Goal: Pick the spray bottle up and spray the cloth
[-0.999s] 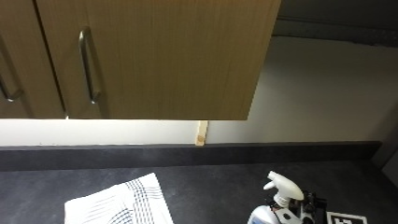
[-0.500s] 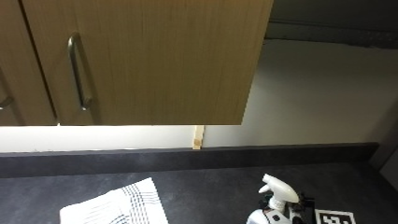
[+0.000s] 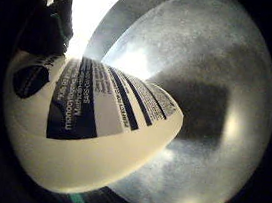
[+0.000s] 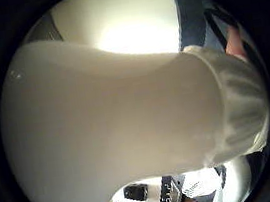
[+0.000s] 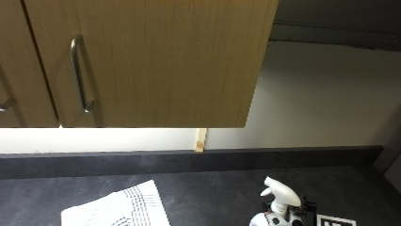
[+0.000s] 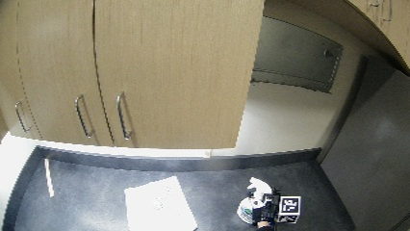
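A white spray bottle [image 5: 279, 197] stands upright on the dark counter [image 5: 206, 188] near its front right, nozzle pointing left. My gloved right hand [image 6: 261, 214] is wrapped round the bottle [image 6: 249, 208] from the right side. The bottle's white body [image 4: 114, 129] fills the thumb side palm view. Its printed label [image 3: 95, 106] lies close against the little finger side palm view, with a black-gloved finger [image 3: 50, 24] beside it. A white cloth with dark stripes [image 5: 119, 212] lies flat on the counter to the bottle's left, apart from it; it also shows as a cloth [image 6: 159, 204] in the wide view.
Wooden wall cabinets [image 5: 150, 61] with metal handles [image 5: 78, 73] hang over the back of the counter. A dark upstand [image 5: 188, 162] runs along the wall. A pale stick [image 6: 48, 177] lies at the counter's far left. A dark panel [image 6: 371, 168] stands at the right.
The outside picture has shifted a little, so its camera moved. The bottle and the cloth keep the same places relative to each other.
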A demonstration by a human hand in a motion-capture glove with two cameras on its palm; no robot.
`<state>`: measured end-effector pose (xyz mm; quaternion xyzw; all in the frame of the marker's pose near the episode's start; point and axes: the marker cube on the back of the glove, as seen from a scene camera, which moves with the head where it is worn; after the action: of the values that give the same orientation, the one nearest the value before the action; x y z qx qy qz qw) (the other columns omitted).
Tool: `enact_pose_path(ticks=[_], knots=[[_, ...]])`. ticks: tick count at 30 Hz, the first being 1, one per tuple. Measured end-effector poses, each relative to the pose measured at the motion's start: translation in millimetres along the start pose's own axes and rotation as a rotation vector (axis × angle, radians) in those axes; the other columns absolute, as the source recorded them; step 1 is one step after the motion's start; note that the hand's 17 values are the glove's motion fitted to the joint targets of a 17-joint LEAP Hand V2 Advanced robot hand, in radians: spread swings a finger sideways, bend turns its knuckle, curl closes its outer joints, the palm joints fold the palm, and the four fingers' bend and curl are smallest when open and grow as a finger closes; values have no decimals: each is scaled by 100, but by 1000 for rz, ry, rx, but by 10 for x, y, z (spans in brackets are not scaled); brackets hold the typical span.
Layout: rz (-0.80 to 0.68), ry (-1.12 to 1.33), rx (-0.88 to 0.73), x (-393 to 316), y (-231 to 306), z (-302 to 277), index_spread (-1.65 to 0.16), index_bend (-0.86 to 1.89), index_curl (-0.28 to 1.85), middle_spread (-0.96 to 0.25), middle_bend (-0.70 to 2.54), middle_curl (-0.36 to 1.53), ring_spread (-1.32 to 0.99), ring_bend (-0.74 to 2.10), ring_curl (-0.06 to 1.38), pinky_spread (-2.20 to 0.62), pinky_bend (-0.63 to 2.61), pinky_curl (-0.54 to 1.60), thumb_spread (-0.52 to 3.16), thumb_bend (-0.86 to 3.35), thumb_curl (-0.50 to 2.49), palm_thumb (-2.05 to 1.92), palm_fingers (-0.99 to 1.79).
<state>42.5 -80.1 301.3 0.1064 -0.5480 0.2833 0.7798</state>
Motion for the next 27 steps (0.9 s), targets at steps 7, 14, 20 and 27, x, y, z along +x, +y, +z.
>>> enact_pose_path(ticks=[7, 14, 20, 27], knots=[[13, 15, 6, 34, -26, 50, -19, 23, 47, -3, 34, 47, -3, 25, 39, 3, 28, 34, 66, -2, 63, 117, 108], [-37, 21, 66, -304, -135, -61, -18, 20, 49, -3, 33, 48, -3, 24, 40, 2, 27, 36, 63, -2, 64, 118, 110], [-131, -13, 142, -931, -182, -323, -18, 19, 50, -3, 32, 49, -3, 24, 41, 2, 27, 38, 60, -2, 65, 118, 112], [-158, -22, 160, -1242, -143, -457, -17, 18, 52, -3, 31, 50, -4, 25, 43, 2, 27, 40, 59, -2, 65, 118, 112]])
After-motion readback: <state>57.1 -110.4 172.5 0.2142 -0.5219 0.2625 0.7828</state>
